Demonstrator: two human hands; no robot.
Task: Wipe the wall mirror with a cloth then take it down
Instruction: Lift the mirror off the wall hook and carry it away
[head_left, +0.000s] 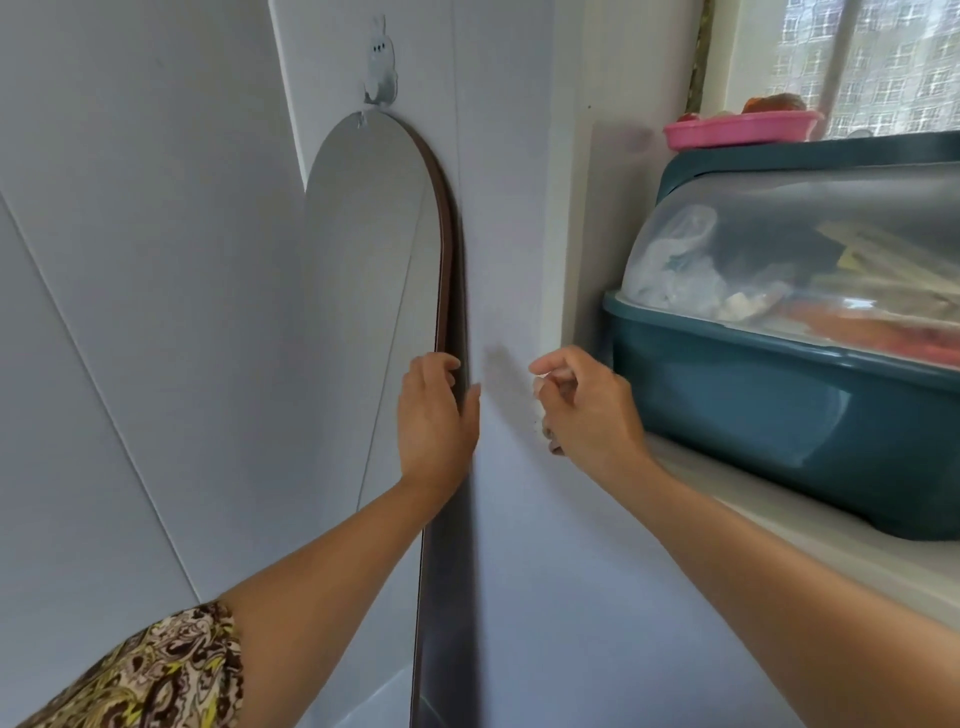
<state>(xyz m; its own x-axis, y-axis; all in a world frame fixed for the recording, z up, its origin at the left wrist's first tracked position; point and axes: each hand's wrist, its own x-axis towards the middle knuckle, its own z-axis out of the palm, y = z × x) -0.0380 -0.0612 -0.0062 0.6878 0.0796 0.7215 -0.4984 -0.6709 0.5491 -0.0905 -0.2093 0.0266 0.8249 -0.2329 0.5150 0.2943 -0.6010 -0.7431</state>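
Observation:
A tall arched mirror (363, 249) with a thin brown frame hangs on the pale wall from a rabbit-shaped hook (381, 65). My left hand (436, 415) lies on the mirror's right edge about halfway down, fingers over the front of the frame and thumb toward the wall side. My right hand (587, 405) hovers just right of the mirror, near the wall, fingers curled around a small crumpled scrap of pale cloth that barely shows under the fingers.
A teal storage box (779, 415) with a clear domed lid stands on a white ledge (831, 551) close to my right forearm. A pink tray (743, 127) rests on top of it by the window. The wall panels reflect in the mirror.

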